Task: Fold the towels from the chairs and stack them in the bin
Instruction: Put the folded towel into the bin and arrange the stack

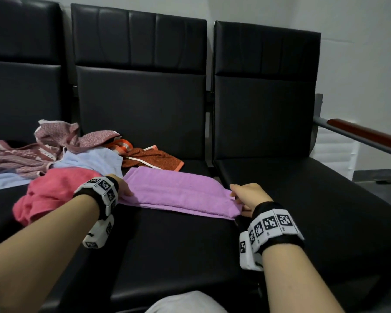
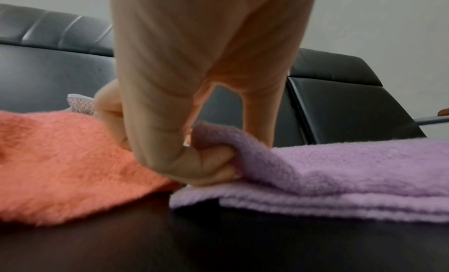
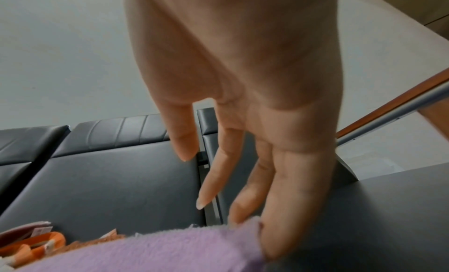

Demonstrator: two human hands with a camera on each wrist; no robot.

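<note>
We count three black chairs (image 1: 140,109) in a row and six towels on their seats: one purple towel (image 1: 178,190) folded flat, one coral towel (image 1: 52,193), one light blue towel (image 1: 93,161), one orange towel (image 1: 151,158) and two dusty pink patterned towels (image 1: 16,158). We also count two hands, two wrist bands (image 1: 273,229) and one wooden armrest (image 1: 366,134).

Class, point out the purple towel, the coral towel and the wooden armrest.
purple towel (image 1: 178,190), head view, middle of its top layer
coral towel (image 1: 52,190), head view, centre of the bunched cloth
wooden armrest (image 1: 366,134), head view, its top surface
</note>
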